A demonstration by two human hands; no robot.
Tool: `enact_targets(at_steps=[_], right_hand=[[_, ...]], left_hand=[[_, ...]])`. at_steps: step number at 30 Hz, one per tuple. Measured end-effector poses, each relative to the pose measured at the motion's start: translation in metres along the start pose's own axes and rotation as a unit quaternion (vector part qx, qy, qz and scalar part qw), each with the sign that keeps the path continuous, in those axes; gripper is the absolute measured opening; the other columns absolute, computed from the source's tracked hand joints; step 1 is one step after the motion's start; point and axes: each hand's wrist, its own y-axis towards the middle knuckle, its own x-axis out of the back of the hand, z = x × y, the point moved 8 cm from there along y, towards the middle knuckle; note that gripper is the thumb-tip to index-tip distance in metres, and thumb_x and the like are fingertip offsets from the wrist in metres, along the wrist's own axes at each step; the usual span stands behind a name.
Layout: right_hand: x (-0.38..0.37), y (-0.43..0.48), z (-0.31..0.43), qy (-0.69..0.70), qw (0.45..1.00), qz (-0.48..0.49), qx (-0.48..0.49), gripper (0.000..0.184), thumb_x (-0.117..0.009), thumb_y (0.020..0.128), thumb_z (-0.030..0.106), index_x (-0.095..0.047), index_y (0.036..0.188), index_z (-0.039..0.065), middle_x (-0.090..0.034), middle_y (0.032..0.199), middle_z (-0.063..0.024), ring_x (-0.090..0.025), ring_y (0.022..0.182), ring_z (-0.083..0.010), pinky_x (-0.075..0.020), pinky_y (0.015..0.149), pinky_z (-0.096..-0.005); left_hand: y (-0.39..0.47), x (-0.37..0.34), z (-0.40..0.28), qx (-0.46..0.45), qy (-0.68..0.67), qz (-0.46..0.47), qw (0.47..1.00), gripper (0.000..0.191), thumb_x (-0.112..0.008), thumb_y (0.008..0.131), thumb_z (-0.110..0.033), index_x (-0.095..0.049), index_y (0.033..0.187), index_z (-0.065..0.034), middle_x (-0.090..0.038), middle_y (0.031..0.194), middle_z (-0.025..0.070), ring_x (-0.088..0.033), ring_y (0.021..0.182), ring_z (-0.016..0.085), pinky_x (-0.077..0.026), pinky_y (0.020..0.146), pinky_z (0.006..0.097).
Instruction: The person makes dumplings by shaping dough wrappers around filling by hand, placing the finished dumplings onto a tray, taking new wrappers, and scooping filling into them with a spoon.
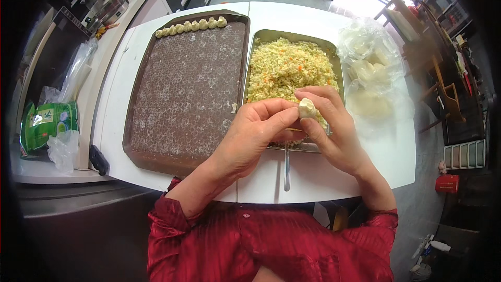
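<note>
A small pleated dumpling (307, 108) of pale dough is pinched between my two hands, above the near part of a metal tray (341, 80). My left hand (262, 125) touches its left side with thumb and forefinger. The thumb and fingers of my right hand (332, 125) hold it from the right. Chopped vegetable filling (291, 66) with orange bits is heaped in the metal tray. A metal utensil handle (287, 168) sticks out over the tray's near rim; its other end is hidden behind my hands.
Left of the filling lies a dark baking tray (184, 86) with a row of several dumplings (191, 26) along its far edge. Clear plastic bags (372, 62) with dough pieces lie at the right. A green package (51, 125) and a glass kettle (105, 2) stand on the left counter.
</note>
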Motion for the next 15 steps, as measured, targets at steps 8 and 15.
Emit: enact_targets(at_steps=[8,15], right_hand=[[-0.0001,-0.0011,0.0029,-0.028,1.000,-0.011,0.007,0.040,-0.067,0.085,0.003,-0.058,0.124,0.000,-0.057,0.116,-0.0177,-0.057,0.105,-0.0326,-0.0475,0.090,-0.0395],[0.0008,-0.0012,0.0063,-0.029,0.999,-0.033,0.003,0.045,-0.070,0.082,0.001,-0.059,0.126,0.001,-0.058,0.114,-0.0175,-0.058,0.103,-0.0327,-0.0481,0.087,-0.0397]], left_hand=[[-0.0028,-0.0026,-0.0068,-0.021,0.038,0.006,0.999,0.024,-0.062,0.096,-0.011,-0.063,0.116,0.0028,-0.068,0.108,0.0086,-0.068,0.095,0.015,-0.057,0.086,0.0293],[-0.0005,0.0039,-0.0049,-0.004,0.004,-0.012,1.000,0.023,-0.062,0.095,-0.011,-0.063,0.114,0.0022,-0.068,0.105,0.0093,-0.069,0.092,0.016,-0.058,0.083,0.0287]])
